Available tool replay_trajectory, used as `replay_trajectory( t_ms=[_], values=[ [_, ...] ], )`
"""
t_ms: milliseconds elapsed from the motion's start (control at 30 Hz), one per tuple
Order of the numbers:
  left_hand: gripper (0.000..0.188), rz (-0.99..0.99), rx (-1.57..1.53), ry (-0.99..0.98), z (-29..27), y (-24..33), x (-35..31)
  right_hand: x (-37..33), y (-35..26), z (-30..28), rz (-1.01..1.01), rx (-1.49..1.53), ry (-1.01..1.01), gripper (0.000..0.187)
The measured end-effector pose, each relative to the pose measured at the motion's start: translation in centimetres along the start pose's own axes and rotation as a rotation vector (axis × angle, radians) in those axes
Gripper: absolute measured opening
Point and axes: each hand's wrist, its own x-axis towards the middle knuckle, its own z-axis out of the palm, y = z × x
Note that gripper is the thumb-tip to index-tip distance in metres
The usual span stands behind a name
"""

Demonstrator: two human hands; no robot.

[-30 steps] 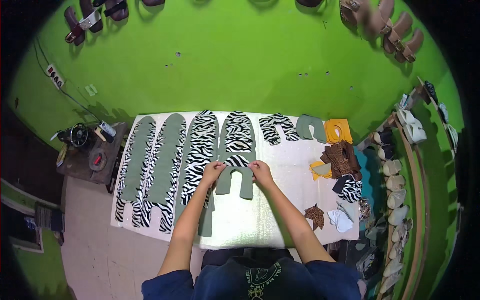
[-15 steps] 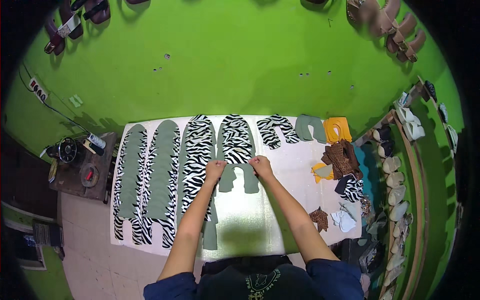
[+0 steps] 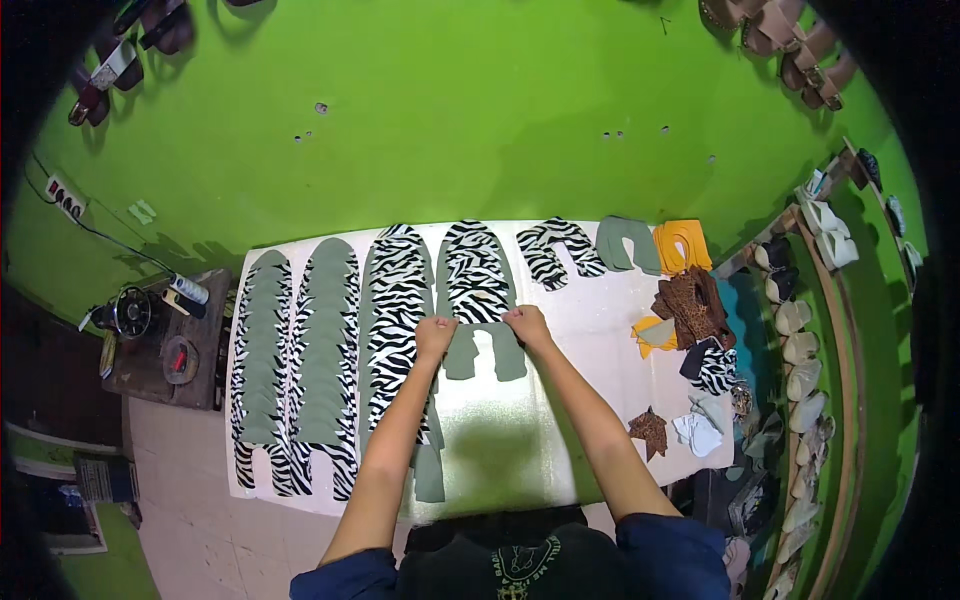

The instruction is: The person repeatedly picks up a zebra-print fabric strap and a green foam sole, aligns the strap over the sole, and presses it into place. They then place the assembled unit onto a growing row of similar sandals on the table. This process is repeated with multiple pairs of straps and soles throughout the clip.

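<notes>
Both arms reach forward over the white table (image 3: pixel 540 440). My left hand (image 3: pixel 436 338) is closed at the upper left corner of a grey-green U-shaped shoe-upper piece (image 3: pixel 510 352). At its upper right corner my right hand (image 3: pixel 527 326) is closed too. This piece lies at the near end of an overlapping column of zebra-print pieces (image 3: pixel 474 270) with green edges. A longer zebra-print column (image 3: pixel 397 290) runs beside it on the left. Further left are two columns of overlapping green pieces (image 3: pixel 328 340) with zebra-print edges. The fingertips are too small to make out clearly.
Along the far edge lie zebra-print pieces (image 3: pixel 556 252), a green stack (image 3: pixel 628 245) and a yellow stack (image 3: pixel 682 246). Leopard-print (image 3: pixel 690 305) and white scraps (image 3: pixel 698 434) lie at the right. A shoe rack (image 3: pixel 835 370) stands beyond; a small dark table (image 3: pixel 150 350) is left.
The whole view has shifted slightly. My hands stay at the green piece's upper corners, with the fingers now looking more curled. The laid-out columns look the same.
</notes>
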Motion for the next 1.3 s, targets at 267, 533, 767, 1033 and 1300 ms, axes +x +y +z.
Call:
replay_trajectory(
  t_ms=[267, 533, 767, 1033, 1300],
  values=[
    [0.029, -0.085, -0.113, -0.059, -0.5, 1.6, -0.2, 0.2, 0.0, 0.1, 0.23, 0.513, -0.14, 0.015],
    [0.031, -0.148, -0.105, -0.097, -0.2, 2.0, 0.1, 0.8, 0.4, -0.2, 0.193, 0.413, -0.095, 0.011],
    [0.036, -0.095, 0.139, 0.034, 0.8, 1.4, -0.3, -0.3, -0.7, 0.1, 0.096, 0.184, 0.027, 0.015],
    [0.038, -0.147, 0.109, -0.017, 0.0, 2.3, -0.3, -0.1, -0.9, -0.3, 0.069, 0.067, 0.009, 0.017],
    [0.035, -0.193, 0.058, -0.043, 0.2, 1.0, 0.1, 0.6, -1.1, -0.2, 0.115, 0.089, -0.048, 0.017]
  ],
)
